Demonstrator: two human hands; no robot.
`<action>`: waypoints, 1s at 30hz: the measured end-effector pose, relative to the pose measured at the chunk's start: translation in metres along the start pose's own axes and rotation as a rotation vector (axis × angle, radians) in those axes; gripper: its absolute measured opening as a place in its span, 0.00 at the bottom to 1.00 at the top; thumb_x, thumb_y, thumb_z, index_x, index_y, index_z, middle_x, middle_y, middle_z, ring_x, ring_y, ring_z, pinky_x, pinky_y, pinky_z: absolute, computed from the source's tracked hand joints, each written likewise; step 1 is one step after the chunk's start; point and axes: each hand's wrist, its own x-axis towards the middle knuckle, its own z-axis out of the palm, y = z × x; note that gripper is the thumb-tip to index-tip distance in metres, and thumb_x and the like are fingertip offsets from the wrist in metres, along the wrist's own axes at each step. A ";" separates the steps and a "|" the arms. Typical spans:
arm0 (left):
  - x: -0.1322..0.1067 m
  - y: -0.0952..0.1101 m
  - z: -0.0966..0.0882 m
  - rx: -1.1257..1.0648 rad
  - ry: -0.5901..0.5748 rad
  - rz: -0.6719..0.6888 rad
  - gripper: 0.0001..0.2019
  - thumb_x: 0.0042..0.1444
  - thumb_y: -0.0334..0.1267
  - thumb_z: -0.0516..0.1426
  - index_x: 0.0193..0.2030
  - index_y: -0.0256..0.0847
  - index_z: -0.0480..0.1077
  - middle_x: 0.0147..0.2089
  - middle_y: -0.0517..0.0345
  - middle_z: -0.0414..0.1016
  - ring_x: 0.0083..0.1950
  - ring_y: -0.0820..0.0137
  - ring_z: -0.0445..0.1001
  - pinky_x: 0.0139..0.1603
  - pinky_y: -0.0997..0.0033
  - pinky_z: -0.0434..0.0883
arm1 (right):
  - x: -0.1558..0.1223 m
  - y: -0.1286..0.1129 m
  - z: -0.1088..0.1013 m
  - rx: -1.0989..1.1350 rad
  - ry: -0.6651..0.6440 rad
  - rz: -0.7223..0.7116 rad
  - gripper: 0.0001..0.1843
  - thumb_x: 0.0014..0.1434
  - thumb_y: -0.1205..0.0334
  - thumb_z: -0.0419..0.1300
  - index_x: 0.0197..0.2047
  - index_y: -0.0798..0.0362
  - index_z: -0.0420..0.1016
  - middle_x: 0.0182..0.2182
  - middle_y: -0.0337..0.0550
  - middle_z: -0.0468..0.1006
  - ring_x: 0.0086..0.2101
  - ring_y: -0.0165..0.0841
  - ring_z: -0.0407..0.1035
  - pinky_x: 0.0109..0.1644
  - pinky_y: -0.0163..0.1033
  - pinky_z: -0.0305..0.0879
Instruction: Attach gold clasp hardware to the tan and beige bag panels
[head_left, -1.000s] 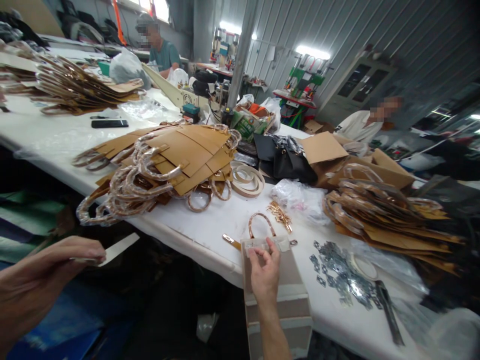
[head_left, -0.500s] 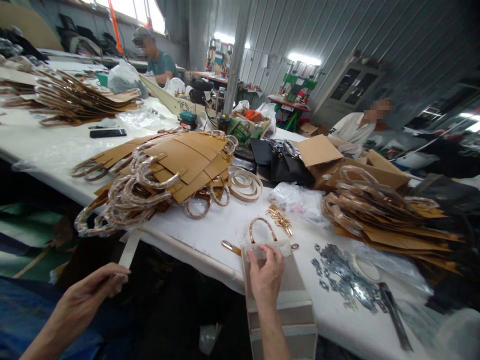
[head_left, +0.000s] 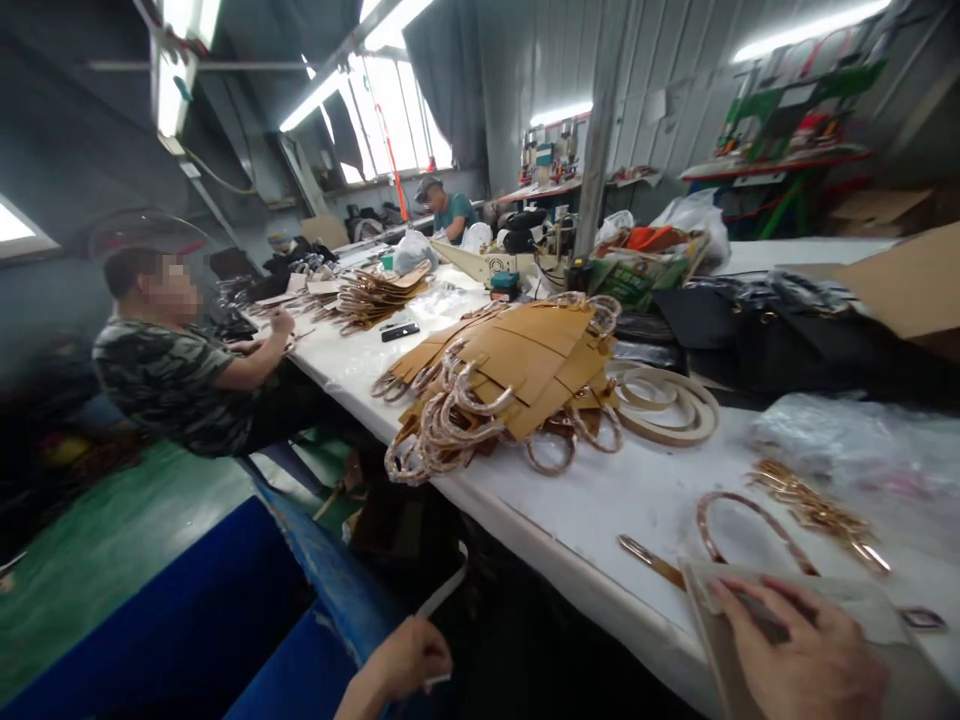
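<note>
My right hand [head_left: 806,660] lies at the bottom right with its fingers flat on the top of a grey-beige bag panel [head_left: 874,612] at the white table's edge [head_left: 555,540]. A wrapped brown loop handle [head_left: 739,520] rises from that panel. A gold clasp strap [head_left: 649,555] sits just left of it. My left hand [head_left: 405,662] is low, below the table edge, closed in a pinch on a white strip [head_left: 444,592] that points up and to the right.
A pile of tan bag panels with wrapped handles [head_left: 517,365] fills the table's middle, with cream rings [head_left: 667,400], gold hardware [head_left: 817,512], a clear plastic bag [head_left: 855,440] and black bags [head_left: 787,330] to the right. A seated person in camouflage [head_left: 172,380] works at left. A blue bin [head_left: 187,620] stands below.
The view has swung left and closer to the table. My left hand has moved right with the white strip. My right hand stays on the beige panel.
</note>
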 end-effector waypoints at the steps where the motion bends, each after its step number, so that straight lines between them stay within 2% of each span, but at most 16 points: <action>1: 0.004 0.009 -0.002 -0.006 0.075 0.089 0.17 0.53 0.55 0.63 0.29 0.43 0.80 0.27 0.58 0.70 0.31 0.63 0.72 0.38 0.61 0.71 | 0.000 -0.001 0.000 0.000 0.007 -0.009 0.32 0.64 0.34 0.50 0.31 0.50 0.85 0.40 0.57 0.79 0.38 0.53 0.71 0.42 0.56 0.65; 3: 0.015 0.034 -0.008 -0.052 0.259 0.274 0.22 0.60 0.60 0.58 0.41 0.44 0.84 0.34 0.56 0.71 0.38 0.62 0.74 0.43 0.61 0.71 | 0.000 -0.003 0.000 -0.001 0.016 -0.022 0.32 0.65 0.36 0.50 0.31 0.51 0.85 0.39 0.57 0.79 0.38 0.52 0.72 0.43 0.56 0.66; 5: 0.028 0.060 -0.017 -0.144 0.403 0.377 0.27 0.63 0.63 0.55 0.51 0.45 0.82 0.38 0.55 0.70 0.41 0.63 0.74 0.44 0.63 0.71 | -0.001 -0.005 0.000 -0.008 0.031 -0.020 0.32 0.66 0.37 0.50 0.32 0.52 0.85 0.39 0.57 0.79 0.38 0.52 0.72 0.44 0.56 0.66; 8: 0.048 0.091 -0.027 -0.319 0.522 0.424 0.31 0.62 0.65 0.56 0.59 0.42 0.78 0.40 0.56 0.68 0.38 0.67 0.72 0.38 0.67 0.70 | -0.005 -0.008 0.001 0.013 0.064 -0.006 0.30 0.66 0.38 0.52 0.34 0.53 0.85 0.40 0.56 0.79 0.39 0.52 0.73 0.47 0.56 0.67; 11: 0.068 0.109 -0.030 -0.461 0.581 0.450 0.37 0.59 0.65 0.59 0.67 0.42 0.69 0.38 0.59 0.68 0.35 0.69 0.71 0.32 0.70 0.67 | -0.008 -0.009 0.002 0.036 0.084 0.000 0.28 0.67 0.40 0.54 0.36 0.53 0.85 0.42 0.55 0.79 0.41 0.51 0.73 0.52 0.57 0.67; 13: 0.078 0.114 -0.029 -0.528 0.606 0.459 0.43 0.58 0.65 0.61 0.74 0.45 0.57 0.36 0.61 0.68 0.34 0.70 0.71 0.30 0.73 0.65 | -0.010 -0.008 0.003 0.034 0.085 -0.004 0.27 0.67 0.41 0.55 0.37 0.53 0.85 0.43 0.55 0.79 0.43 0.52 0.73 0.54 0.58 0.66; 15: 0.085 0.116 -0.026 -0.572 0.638 0.471 0.47 0.58 0.64 0.61 0.76 0.46 0.46 0.36 0.62 0.69 0.34 0.70 0.72 0.28 0.74 0.64 | -0.010 -0.008 0.004 0.029 0.082 -0.011 0.27 0.68 0.41 0.54 0.37 0.53 0.84 0.43 0.55 0.78 0.43 0.52 0.73 0.55 0.58 0.66; 17: 0.091 0.117 -0.023 -0.598 0.672 0.487 0.47 0.60 0.62 0.61 0.76 0.45 0.42 0.37 0.62 0.70 0.35 0.69 0.73 0.29 0.74 0.65 | -0.011 -0.007 0.004 0.026 0.085 -0.017 0.27 0.68 0.41 0.54 0.38 0.54 0.84 0.43 0.55 0.78 0.44 0.51 0.72 0.55 0.58 0.66; 21: 0.104 0.117 -0.019 -0.656 0.717 0.502 0.45 0.61 0.60 0.61 0.73 0.43 0.41 0.39 0.60 0.71 0.37 0.70 0.75 0.30 0.75 0.66 | -0.011 -0.006 0.004 0.025 0.079 -0.007 0.27 0.69 0.41 0.54 0.39 0.53 0.84 0.44 0.55 0.78 0.44 0.51 0.72 0.55 0.57 0.65; 25: 0.118 0.117 -0.022 -0.743 0.774 0.480 0.45 0.55 0.60 0.66 0.69 0.44 0.46 0.38 0.61 0.74 0.34 0.69 0.78 0.28 0.76 0.66 | -0.010 -0.006 0.004 0.035 0.082 -0.025 0.29 0.69 0.38 0.54 0.38 0.53 0.84 0.43 0.54 0.79 0.43 0.50 0.72 0.53 0.55 0.65; 28: 0.121 0.114 -0.030 -0.745 0.743 0.419 0.46 0.49 0.58 0.69 0.66 0.44 0.50 0.37 0.60 0.77 0.34 0.66 0.80 0.27 0.76 0.68 | -0.010 -0.009 0.002 0.029 0.102 -0.035 0.29 0.69 0.38 0.54 0.38 0.54 0.84 0.43 0.54 0.79 0.43 0.49 0.72 0.53 0.55 0.64; 30: 0.121 0.110 -0.038 -0.719 0.723 0.370 0.46 0.47 0.56 0.71 0.65 0.44 0.52 0.39 0.57 0.80 0.35 0.65 0.81 0.31 0.73 0.72 | -0.010 -0.012 0.001 0.027 0.111 -0.033 0.28 0.69 0.39 0.55 0.38 0.53 0.84 0.43 0.54 0.79 0.44 0.49 0.72 0.54 0.54 0.64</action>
